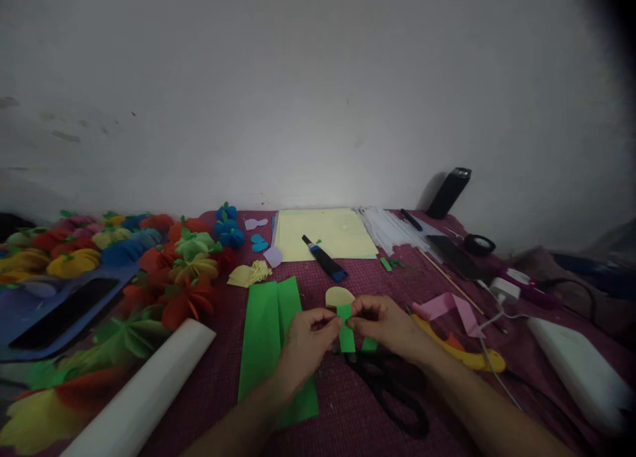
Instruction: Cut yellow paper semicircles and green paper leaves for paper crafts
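A small green paper strip [347, 338] is pinched between my two hands, low in the middle of the view. My left hand [305, 341] grips its left edge with thumb and forefinger. Fingers of my right hand [385, 321] close on its right side. Just behind the strip lies a pale yellow rounded paper piece [340, 295]. Black scissors [397, 397] rest on the table below my right hand, their blades partly hidden. Folded green paper sheets [259, 331] lie left of my left hand and partly under it.
Many colourful paper flowers [191, 301] crowd the left side, beside a white paper roll [149, 384]. Behind stand a pale yellow paper stack [293, 232] and a dark blue brush-like tool [325, 259] on it. To the right are a yellow-handled tool [462, 355], pink ribbon [460, 311] and cables.
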Demonstrator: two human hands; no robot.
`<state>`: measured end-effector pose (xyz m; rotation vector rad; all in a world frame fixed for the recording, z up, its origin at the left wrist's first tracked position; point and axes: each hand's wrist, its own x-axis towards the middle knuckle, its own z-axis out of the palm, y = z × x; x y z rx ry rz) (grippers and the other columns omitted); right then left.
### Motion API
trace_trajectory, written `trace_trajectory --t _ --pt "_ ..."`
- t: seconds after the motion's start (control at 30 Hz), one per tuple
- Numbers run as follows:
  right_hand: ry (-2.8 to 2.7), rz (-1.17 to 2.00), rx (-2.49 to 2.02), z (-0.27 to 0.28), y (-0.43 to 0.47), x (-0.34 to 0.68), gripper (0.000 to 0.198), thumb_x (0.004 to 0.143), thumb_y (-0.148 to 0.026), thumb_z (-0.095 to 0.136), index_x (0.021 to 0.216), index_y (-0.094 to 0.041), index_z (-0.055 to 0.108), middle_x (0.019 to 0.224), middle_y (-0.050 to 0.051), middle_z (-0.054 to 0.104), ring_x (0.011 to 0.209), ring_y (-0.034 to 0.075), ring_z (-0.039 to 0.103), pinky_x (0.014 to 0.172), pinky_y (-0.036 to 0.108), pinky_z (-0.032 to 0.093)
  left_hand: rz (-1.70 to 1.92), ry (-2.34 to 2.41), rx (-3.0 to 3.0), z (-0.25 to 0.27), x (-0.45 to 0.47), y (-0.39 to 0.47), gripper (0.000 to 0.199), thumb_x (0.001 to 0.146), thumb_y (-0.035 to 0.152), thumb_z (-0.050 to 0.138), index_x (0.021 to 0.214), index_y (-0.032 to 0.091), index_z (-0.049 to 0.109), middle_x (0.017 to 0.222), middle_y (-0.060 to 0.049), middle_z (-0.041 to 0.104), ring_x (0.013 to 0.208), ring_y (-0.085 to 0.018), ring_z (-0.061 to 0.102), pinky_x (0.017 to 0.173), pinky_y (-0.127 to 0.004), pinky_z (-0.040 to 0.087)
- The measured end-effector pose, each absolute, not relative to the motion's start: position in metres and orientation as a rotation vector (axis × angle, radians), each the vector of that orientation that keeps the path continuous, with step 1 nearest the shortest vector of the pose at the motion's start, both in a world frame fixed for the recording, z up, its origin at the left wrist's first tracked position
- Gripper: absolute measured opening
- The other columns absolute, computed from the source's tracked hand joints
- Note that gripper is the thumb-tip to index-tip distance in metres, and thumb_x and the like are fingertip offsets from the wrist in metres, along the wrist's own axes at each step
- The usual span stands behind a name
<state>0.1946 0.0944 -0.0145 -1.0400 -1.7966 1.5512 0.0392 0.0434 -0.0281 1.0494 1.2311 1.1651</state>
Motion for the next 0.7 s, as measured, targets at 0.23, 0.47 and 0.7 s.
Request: trace_trajectory --t 0.23,0.47,0.7 --pt "-1.860 1.365 -0.923 -0.004 0.095 0.200 0.009 0.076 -0.025 0.058 0.080 -0.018 0.058 0.071 -0.002 0.059 0.066 0.011 0.054 0.062 0.023 0.043 1.198 1.168 0.894 -0.018 0.036 0.041 0.025 0.067 0.036 0.065 0.057 0.013 0.061 0.052 0.001 0.052 0.047 -0.009 0.044 0.045 -0.021 0.031" --pt "-2.257 0.929 -0.696 0.003 0.093 0.206 0.020 0.080 -0.014 0.054 0.097 -0.022 0.062 0.092 0.004 0.066 0.084 0.015 0.060 0.074 0.027 0.046 1.261 1.071 0.799 -0.017 0.033 0.041 0.021 0.069 0.032 0.065 0.061 0.013 0.062 0.053 0.001 0.053 0.048 -0.009 0.045 0.046 -0.021 0.032" --pt "-2.258 0.863 -0.574 -0.002 0.093 0.201 0.022 0.078 -0.010 0.057 0.093 -0.024 0.066 0.091 0.003 0.067 0.087 0.015 0.061 0.075 0.027 0.047 1.243 1.039 0.819 -0.015 0.035 0.039 0.021 0.069 0.032 0.065 0.061 0.013 0.063 0.053 0.001 0.052 0.048 -0.009 0.044 0.046 -0.021 0.034"
